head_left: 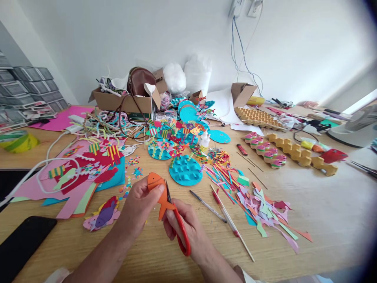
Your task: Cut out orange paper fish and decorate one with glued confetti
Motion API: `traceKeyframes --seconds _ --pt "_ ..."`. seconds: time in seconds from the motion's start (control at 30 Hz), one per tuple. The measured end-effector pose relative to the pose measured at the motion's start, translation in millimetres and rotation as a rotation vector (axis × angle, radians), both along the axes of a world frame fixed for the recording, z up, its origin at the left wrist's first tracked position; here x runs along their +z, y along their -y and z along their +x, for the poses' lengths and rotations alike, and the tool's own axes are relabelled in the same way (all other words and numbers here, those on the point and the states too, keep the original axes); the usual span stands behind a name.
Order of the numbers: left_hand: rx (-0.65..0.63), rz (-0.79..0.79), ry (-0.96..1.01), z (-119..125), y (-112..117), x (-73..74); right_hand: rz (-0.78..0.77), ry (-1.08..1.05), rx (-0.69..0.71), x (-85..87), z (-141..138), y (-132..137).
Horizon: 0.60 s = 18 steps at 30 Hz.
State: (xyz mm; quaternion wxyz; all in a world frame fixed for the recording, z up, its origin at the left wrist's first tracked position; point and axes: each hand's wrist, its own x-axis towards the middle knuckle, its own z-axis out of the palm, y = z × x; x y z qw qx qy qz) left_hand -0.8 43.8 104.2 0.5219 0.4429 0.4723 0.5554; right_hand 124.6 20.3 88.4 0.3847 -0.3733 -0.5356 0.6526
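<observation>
My left hand [141, 202] pinches an orange paper fish [156, 184] by its body, thumb on top. The fish has a drawn eye and a line behind its head, and its forked tail points toward me. Red-handled scissors [182, 232] are in my right hand [187, 220], fingers through the loops. Their dark blades lie along the right edge of the fish, near the tail; whether they touch the paper I cannot tell. Left of my left forearm lies a small pile of cut paper fish [103, 214], with a purple one on top. Beyond my hands is a round blue paper piece with raised loops [185, 170].
Paper scraps [265, 208] spread to the right, near a pen [207, 206] and a long stick [232, 224]. A black phone [28, 247] lies at the near left. Colored paper sheets [38, 188], a white glue bottle [204, 139] and egg-carton strips [300, 153] stand farther back.
</observation>
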Motion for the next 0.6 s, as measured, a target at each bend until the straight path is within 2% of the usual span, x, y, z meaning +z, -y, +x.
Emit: traceKeyframes --seconds 0.4,0.6 --pt "-0.008 -0.024 0.025 1 -2 -1.9 0.039 0.033 -0.022 -7.0 1 1" --pt "-0.031 -0.041 0.080 1 -2 -1.0 0.034 -0.026 -0.002 -10.9 1 0"
